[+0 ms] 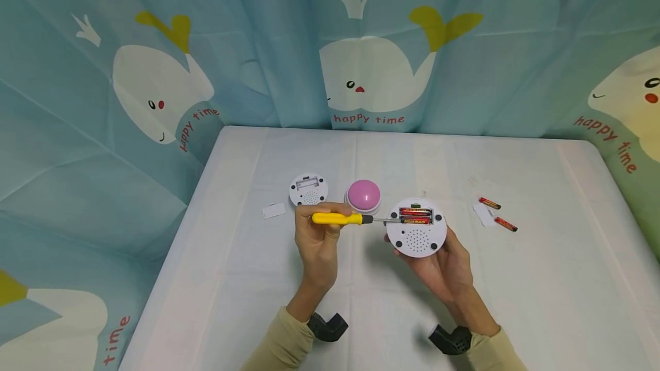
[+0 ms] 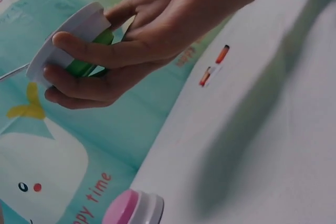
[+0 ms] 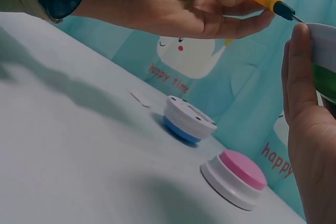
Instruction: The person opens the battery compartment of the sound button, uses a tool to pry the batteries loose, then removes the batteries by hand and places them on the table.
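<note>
Over the middle of the tabletop [image 1: 289,279], the left hand [image 1: 318,251] pinches a yellow screwdriver [image 1: 337,218] between thumb and fingers, its dark collar and metal shaft pointing toward the right hand [image 1: 443,273]. That right hand is curled round a round white device [image 1: 416,239], green on its lower part in the left wrist view, held up with its speaker holes and dark feet facing the head camera. Red-and-black batteries [image 1: 416,216] lie in its uncovered compartment, and the screwdriver's tip reaches the compartment's left end; whether it touches a battery I cannot tell. On the tabletop beyond the left hand, toward the far left corner, sits a second round device [image 1: 309,194], blue beneath, its battery slot bare, with a white flat piece [image 1: 274,210] just beside it, nearer the left edge. A pink-topped device [image 1: 364,195] stands between it and the held one. Toward the right edge, two loose batteries [image 1: 506,224] lie by another white piece [image 1: 483,215].
</note>
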The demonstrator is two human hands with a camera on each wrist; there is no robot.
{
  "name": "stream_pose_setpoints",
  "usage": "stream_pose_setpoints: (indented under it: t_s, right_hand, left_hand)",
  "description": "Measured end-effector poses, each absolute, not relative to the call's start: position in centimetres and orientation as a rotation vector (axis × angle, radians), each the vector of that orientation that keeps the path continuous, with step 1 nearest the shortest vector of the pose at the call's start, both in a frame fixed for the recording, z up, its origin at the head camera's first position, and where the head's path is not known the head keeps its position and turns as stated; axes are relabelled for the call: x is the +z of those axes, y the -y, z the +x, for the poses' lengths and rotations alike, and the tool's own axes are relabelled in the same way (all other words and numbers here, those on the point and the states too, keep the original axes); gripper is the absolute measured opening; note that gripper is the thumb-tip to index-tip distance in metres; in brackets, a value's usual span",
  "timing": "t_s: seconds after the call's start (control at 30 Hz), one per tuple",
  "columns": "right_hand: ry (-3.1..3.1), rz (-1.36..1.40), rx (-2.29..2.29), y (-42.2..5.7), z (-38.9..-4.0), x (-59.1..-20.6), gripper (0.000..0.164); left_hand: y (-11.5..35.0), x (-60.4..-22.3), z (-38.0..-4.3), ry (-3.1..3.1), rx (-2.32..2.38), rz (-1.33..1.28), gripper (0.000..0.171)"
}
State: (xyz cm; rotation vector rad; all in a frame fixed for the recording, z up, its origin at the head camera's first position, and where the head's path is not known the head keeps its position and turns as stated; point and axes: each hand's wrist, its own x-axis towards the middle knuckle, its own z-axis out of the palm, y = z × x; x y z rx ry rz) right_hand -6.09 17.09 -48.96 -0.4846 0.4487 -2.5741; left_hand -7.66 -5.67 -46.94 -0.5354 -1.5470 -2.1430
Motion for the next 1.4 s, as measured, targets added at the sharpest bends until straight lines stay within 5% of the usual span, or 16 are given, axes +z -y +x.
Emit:
stream_pose_setpoints:
  t_s: [0.23, 0.53, 1.1, 1.4]
  right_hand:
    - [-0.395, -0.524, -2.574, -16.9, -6.2, -49.3, 0.059]
    - [-0.579, -0.456, -2.583, -17.3, -6.0, -49.0, 0.055]
    - [-1.309, -0.431, -2.431, -18.2, -5.4, -48.3, 0.050]
    - [-1.237, -0.423, -2.484, -18.1, -5.4, -48.5, 0.052]
  left_hand:
    - [5.6, -47.3, -7.7, 1.498, -2.239, -0.542, 0.032]
    - [5.9, -46.6, -7.6, 1.570, -2.036, -0.619, 0.015]
    - [5.5, -44.4, -7.4, 1.596, -1.610, -0.992, 0.010]
    - [5.4, -45.5, -7.2, 1.525, -1.848, -0.829, 0.015]
